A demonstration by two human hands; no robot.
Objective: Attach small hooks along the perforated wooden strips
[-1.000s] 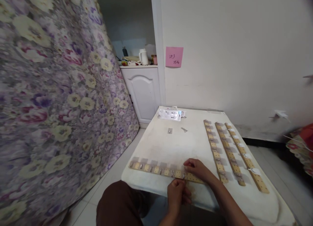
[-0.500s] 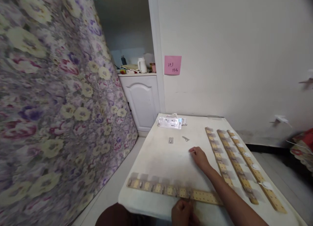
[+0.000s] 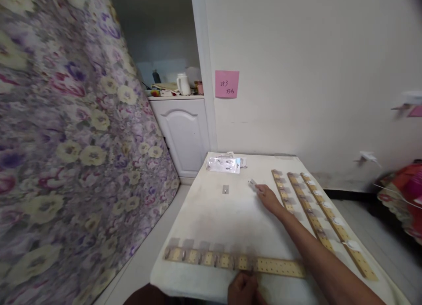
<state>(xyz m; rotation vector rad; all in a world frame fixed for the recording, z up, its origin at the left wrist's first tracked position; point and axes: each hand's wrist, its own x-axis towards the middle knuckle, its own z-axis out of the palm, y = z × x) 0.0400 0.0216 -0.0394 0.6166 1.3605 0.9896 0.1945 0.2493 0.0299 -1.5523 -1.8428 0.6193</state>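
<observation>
My right hand [image 3: 268, 197] reaches far out over the white table [image 3: 231, 212], its fingertips pinched on a small metal clip [image 3: 252, 184]. At the near edge my left hand [image 3: 244, 289] is closed against a wooden perforated strip [image 3: 235, 261] that lies crosswise and carries several metal clips along its left part. What the left fingers hold is hidden.
Three more wooden strips [image 3: 308, 208] lie lengthwise on the table's right side. A clear packet of clips [image 3: 223, 165] and a loose small metal piece [image 3: 225, 189] sit near the far edge. A floral cloth [image 3: 66, 142] hangs at left; a pink note [image 3: 227, 83] is on the wall.
My right hand left the near strip and stretched toward the far middle of the table, reaching the small clip. The left hand stayed at the strip. The view tilted up slightly.
</observation>
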